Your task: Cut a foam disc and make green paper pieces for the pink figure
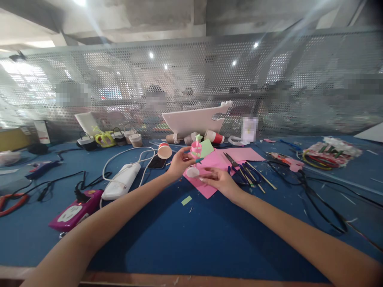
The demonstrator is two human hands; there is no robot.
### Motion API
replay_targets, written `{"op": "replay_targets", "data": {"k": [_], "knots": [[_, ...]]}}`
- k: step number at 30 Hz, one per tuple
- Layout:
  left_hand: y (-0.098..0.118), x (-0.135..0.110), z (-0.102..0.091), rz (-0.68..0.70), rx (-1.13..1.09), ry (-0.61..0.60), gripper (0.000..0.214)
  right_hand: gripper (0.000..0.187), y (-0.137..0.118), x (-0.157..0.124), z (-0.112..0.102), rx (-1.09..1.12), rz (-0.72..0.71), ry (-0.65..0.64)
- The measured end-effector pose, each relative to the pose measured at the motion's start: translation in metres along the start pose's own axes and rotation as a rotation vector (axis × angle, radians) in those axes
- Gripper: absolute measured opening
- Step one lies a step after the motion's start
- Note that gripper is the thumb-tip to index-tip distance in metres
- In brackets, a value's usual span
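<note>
From where I stand, the paper model (196,150) is up in the air over the middle of the table (167,239), above the pink paper (207,191), with its green star (198,137) already on top and pink bands round its body. The left hand (180,164) grips it by the side, between thumb and fingers. The right hand (220,181) has its fingers half spread at the white round base (192,172); I can't tell whether they pinch it. I'd judge the building well along, though I can't see whether that base is fixed. Plenty of stock remains: green paper (207,148) behind, scissors (231,160) and sticks (261,175) just beside, and a loose green scrap (186,200) nearer the front
</note>
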State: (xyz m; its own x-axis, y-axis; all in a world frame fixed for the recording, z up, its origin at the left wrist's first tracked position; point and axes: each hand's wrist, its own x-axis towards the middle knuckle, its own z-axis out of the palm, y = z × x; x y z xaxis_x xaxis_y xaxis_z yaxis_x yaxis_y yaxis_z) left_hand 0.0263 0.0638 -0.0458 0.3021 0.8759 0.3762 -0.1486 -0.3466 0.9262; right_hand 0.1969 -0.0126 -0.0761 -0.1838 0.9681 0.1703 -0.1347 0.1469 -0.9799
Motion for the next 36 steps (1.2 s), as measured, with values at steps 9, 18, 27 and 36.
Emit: {"op": "replay_targets", "data": {"k": [9, 18, 27, 36], "knots": [[-0.015, -0.002, -0.018, -0.058, 0.056, 0.040, 0.070, 0.050, -0.003, -0.003, -0.005, -0.054, 0.008, -0.020], [-0.014, -0.004, -0.017, -0.010, 0.254, -0.048, 0.074, 0.047, -0.005, -0.005, -0.004, -0.068, 0.008, -0.001], [-0.019, -0.002, -0.024, -0.033, 0.396, -0.078, 0.070, 0.041, -0.003, -0.005, -0.006, -0.042, -0.024, 0.068], [-0.019, 0.001, -0.028, -0.036, 0.476, -0.056, 0.073, 0.027, 0.000, 0.000, -0.020, -0.092, -0.155, 0.343]]}}
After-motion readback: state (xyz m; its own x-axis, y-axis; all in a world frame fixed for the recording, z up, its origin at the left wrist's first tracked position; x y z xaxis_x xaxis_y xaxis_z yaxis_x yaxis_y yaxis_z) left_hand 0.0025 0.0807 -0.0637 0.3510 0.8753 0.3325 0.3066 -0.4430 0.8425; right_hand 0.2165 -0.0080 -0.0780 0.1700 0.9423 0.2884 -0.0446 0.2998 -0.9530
